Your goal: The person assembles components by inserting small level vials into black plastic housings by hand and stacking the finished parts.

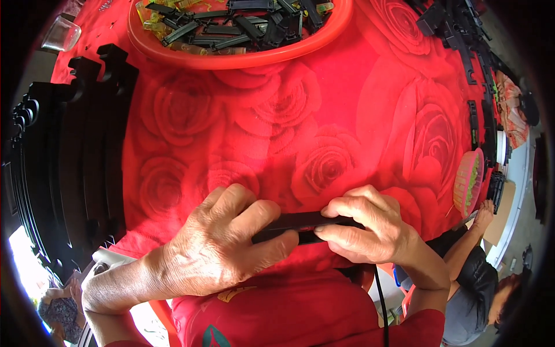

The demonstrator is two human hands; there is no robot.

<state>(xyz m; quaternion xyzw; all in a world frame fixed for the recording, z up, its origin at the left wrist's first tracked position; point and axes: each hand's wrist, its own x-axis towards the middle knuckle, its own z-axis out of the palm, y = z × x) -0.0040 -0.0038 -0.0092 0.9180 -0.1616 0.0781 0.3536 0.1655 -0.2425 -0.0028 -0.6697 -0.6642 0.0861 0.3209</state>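
Observation:
A narrow black plastic part (302, 220) lies crosswise in front of my body, close to the table's near edge. My left hand (217, 246) grips its left end, with the thumb below and the fingers above. At the other end, my right hand (370, 225) pinches it between thumb and curled forefinger. A small red spot shows in a gap along the part's lower side. Both ends of the part are partly covered by my fingers.
An orange-red basin (231, 62) of black strips and yellowish pieces stands at the far side. Tall notched black panels (87, 150) are stacked left. At right are a pink basket (462, 184), black parts (454, 34) and a co-worker's arm (467, 246). Red rose-patterned cloth (347, 110) covers the table.

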